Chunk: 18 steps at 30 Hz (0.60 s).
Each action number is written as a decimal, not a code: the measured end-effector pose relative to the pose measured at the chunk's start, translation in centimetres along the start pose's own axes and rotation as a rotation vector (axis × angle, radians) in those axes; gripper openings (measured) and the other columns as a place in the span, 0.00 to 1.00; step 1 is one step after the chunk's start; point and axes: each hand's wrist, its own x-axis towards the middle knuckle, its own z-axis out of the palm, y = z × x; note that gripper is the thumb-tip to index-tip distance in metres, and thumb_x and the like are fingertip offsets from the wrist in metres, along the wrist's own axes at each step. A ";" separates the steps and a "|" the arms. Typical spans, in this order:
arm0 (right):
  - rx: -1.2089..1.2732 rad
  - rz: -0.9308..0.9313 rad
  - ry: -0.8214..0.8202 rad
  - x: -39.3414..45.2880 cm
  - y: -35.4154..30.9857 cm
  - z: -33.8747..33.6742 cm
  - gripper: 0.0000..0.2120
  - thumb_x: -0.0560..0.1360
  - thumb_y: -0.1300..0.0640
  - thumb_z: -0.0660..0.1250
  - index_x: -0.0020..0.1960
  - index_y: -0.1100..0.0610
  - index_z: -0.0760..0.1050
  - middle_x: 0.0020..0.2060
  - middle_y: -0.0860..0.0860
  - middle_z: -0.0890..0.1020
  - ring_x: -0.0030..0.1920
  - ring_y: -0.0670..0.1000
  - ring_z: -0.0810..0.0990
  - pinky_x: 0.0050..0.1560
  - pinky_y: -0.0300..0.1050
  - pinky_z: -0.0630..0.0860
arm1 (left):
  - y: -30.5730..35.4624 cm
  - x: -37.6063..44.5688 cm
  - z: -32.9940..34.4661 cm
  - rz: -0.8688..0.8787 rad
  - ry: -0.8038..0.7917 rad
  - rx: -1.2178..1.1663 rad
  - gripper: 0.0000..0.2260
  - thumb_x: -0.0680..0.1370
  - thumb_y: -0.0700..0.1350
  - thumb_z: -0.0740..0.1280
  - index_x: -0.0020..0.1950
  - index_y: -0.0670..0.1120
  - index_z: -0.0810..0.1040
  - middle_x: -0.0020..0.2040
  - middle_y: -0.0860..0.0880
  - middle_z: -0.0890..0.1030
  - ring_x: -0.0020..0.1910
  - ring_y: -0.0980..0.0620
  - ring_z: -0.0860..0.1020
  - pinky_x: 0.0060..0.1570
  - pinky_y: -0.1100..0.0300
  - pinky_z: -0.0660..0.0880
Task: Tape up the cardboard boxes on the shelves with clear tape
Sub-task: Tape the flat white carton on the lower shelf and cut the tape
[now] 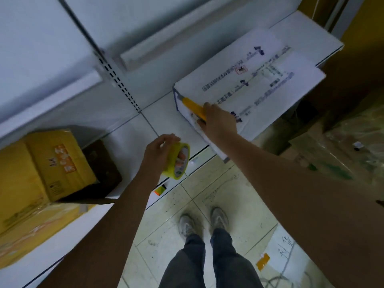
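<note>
The white shelf (162, 113) runs across in front of the person, its slotted upright rising at the back. On its right part sits a white cardboard box (259, 84) printed with dark text, one corner jutting past the shelf's front edge. At the left end stands a yellow cardboard box (52, 163), tilted, leaning over a dark brown one (104, 169). The right hand (218, 121) lies on the white box's near corner, fingers pressing down a strip of yellow-looking tape (194, 108) that runs along the top toward the box's far corner. The left hand (158, 154) hangs over the shelf's front edge, gripping the tape roll (178, 161), fingers curled through its core. Below, grey shoes (203, 221) stand on the speckled tile floor (239, 204).
</note>
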 end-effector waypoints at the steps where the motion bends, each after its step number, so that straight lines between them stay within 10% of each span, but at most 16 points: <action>1: 0.020 -0.040 -0.042 -0.3 -1.1 0.1 0.15 0.81 0.49 0.63 0.61 0.58 0.68 0.53 0.58 0.78 0.50 0.61 0.81 0.41 0.48 0.69 | 0.2 -0.6 -0.6 0.019 0.019 -0.014 0.11 0.81 0.47 0.65 0.43 0.55 0.85 0.52 0.51 0.84 0.55 0.45 0.80 0.55 0.48 0.77; 6: 0.186 -0.161 -0.251 -1.9 -3.8 -1.3 0.15 0.83 0.49 0.60 0.62 0.59 0.70 0.56 0.59 0.75 0.53 0.60 0.78 0.45 0.49 0.70 | 1.6 -3.1 -3.1 0.071 0.088 -0.026 0.13 0.82 0.45 0.64 0.43 0.55 0.86 0.42 0.52 0.85 0.46 0.46 0.81 0.46 0.51 0.80; 12: 0.137 0.120 0.066 -7.4 5.3 -3.2 0.15 0.83 0.54 0.60 0.65 0.60 0.72 0.66 0.59 0.72 0.61 0.63 0.73 0.58 0.59 0.75 | 4.0 -5.6 -1.8 0.103 0.086 -0.019 0.13 0.82 0.46 0.65 0.40 0.57 0.85 0.44 0.55 0.85 0.44 0.53 0.81 0.43 0.59 0.78; 18: -0.196 0.069 -0.258 -8.3 16.1 -3.3 0.28 0.84 0.45 0.49 0.81 0.55 0.50 0.80 0.58 0.50 0.78 0.66 0.48 0.75 0.64 0.54 | 8.1 -6.7 2.6 0.136 0.068 -0.063 0.11 0.81 0.43 0.67 0.42 0.53 0.84 0.44 0.55 0.84 0.37 0.63 0.81 0.35 0.66 0.77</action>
